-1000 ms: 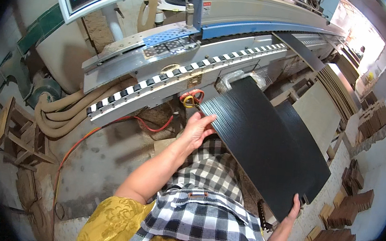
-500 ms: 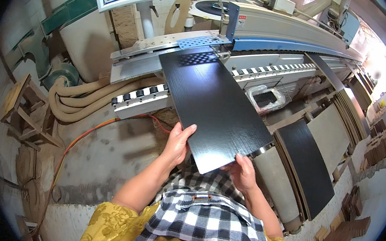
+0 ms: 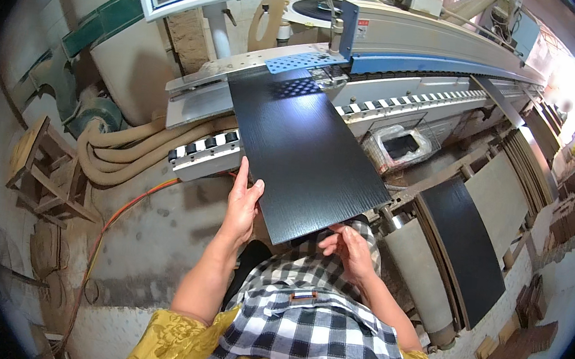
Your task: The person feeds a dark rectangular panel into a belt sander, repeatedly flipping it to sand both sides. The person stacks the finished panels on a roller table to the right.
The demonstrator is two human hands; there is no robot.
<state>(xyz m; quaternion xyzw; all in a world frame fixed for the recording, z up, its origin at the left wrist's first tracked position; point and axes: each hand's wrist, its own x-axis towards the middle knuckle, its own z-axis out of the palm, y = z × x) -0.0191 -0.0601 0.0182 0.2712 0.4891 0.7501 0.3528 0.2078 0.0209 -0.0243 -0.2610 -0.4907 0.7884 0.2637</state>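
Observation:
A long black wood-grain panel (image 3: 306, 160) slants from the machine toward my body, its far end under a blue perforated guard (image 3: 305, 63). My left hand (image 3: 242, 206) is at the panel's left edge, thumb over the edge and index finger stretched along its side; the other fingers are partly hidden. At the near edge, my right hand (image 3: 352, 251) has loosely bent fingers, with a fingertip by the panel's underside edge and nothing clasped in them. Small rollers (image 3: 208, 145) on a white rail lie beside the panel's left edge.
To the right, a stack of black-topped panels (image 3: 464, 245) rests on a roller conveyor (image 3: 417, 275). A wire basket with a plastic liner (image 3: 401, 149) hangs by the machine. Thick hoses (image 3: 117, 149), a wooden stool (image 3: 43, 170) and an orange cable (image 3: 122, 212) are on the left.
The panel has shifted left and away from me, and its near edge has swung round. My left hand moved left along its side; my right hand's fingers loosened from the near edge.

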